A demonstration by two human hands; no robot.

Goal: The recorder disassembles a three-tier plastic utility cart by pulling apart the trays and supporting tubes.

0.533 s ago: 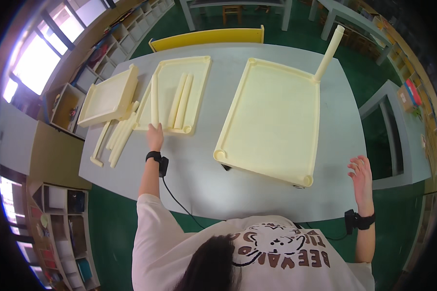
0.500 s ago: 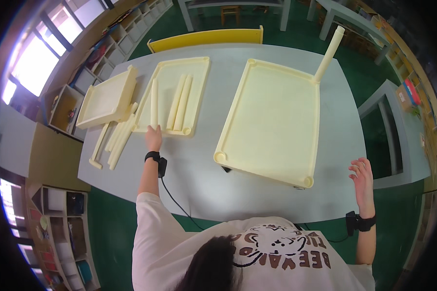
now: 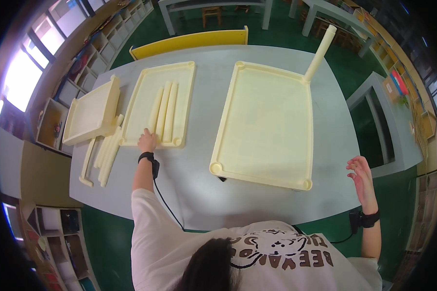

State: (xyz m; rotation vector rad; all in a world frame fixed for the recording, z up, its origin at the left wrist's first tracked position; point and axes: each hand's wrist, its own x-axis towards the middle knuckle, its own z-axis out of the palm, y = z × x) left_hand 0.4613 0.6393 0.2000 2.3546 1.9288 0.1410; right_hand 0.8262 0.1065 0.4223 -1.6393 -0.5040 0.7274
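Observation:
My left hand [image 3: 147, 140] is at the near end of a pale cream tube [image 3: 156, 109], its fingers closed round that end. This tube lies slightly slanted in a shallow cream tray [image 3: 183, 97], beside two more cream tubes [image 3: 167, 111]. To the right, a larger cream tray [image 3: 267, 126] rests on the grey table, with one cream tube [image 3: 320, 53] standing up from its far right corner. My right hand [image 3: 359, 174] hovers by the table's right edge, holding nothing, its fingers loosely bent and apart.
A deeper cream tray [image 3: 91, 111] sits at the table's left, with several loose tubes [image 3: 109, 150] and a T-ended cream piece [image 3: 86, 162] near it. A yellow bench or board [image 3: 189, 42] stands beyond the far edge. Cables run from my wristbands.
My left hand has lowered the tube it held raised, so it now lies beside the other two in the tray. My right hand has barely moved. The view has shifted slightly.

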